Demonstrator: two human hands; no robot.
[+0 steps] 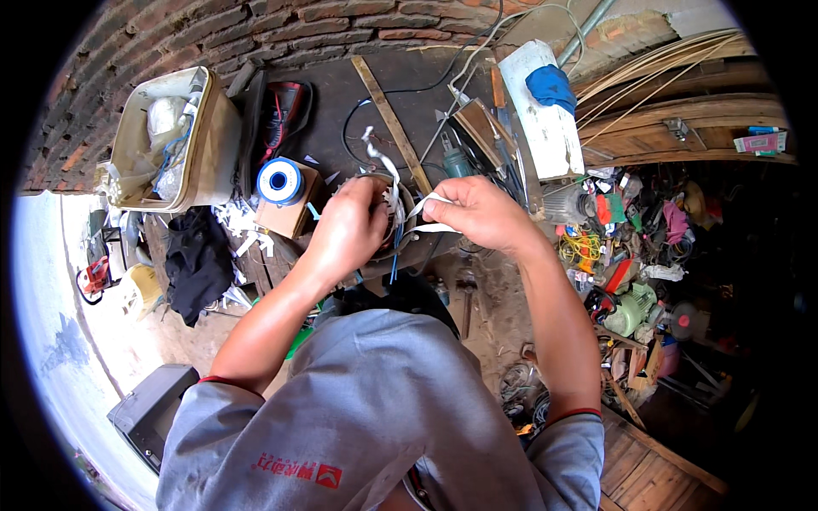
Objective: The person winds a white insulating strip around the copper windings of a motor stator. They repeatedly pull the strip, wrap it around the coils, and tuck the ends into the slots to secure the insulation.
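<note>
A round motor stator [409, 243] with coil windings stands on the bench in front of me, partly hidden by my hands. My left hand [351, 223] is closed on its left side, fingers curled over the rim. White cloth tape [437, 228] runs from the windings to my right hand [480, 211], which pinches a strand between thumb and forefinger. A white wrapped lead [383, 155] sticks up beyond the stator, and thin blue wires [394, 266] hang from its near side. What the left fingertips touch is hidden.
A blue-and-white spool [279, 182] sits on a small box left of my hands. Behind it are a cream bucket [217, 153] and a red-and-black meter [283, 115]. A wooden strip [388, 119], cables and tools lie beyond. Heaped parts and a green motor [630, 311] fill the right.
</note>
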